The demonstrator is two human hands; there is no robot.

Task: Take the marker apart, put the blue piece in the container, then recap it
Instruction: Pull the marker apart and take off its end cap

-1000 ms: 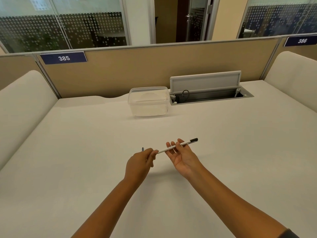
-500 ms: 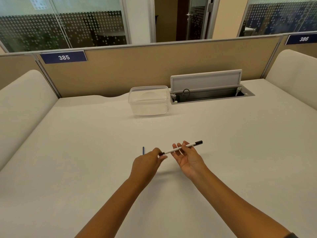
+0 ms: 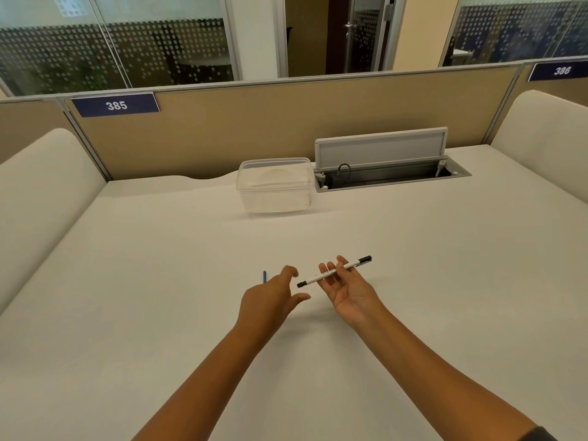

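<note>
office cubicle, pale desk (image 3: 413, 281) with a tan partition (image 3: 254, 128) behind it and frosted dotted glass further back. right hand (image 3: 345, 289) palm up above the desk, fingers loosely curled, marker (image 3: 334, 271) lying across the fingertips and held there. marker has a white barrel, black at both ends, tilted so the far end points up-right and the near end points toward the left hand. left hand (image 3: 270, 299) just beside it, back of the hand to the camera, thumb and fingers spread apart, holding nothing, not touching the marker; small gap between its fingers and the marker's near black end. blue piece (image 3: 264, 277), thin short stick, lies on the desk just past the left hand's knuckles, partly hidden by the hand. clear plastic container (image 3: 275, 189) sits well apart from the hands at the far edge of the desk; lid on or off, cannot tell. it sits just left of an open cable tray (image 3: 391, 176) with its grey flap (image 3: 380, 148) raised. blue number plates on the partition, 385 (image 3: 116, 105) at left, 386 (image 3: 561, 71) at right. both forearms bare, dark sleeve edge (image 3: 541, 434) at the lower right corner.
</note>
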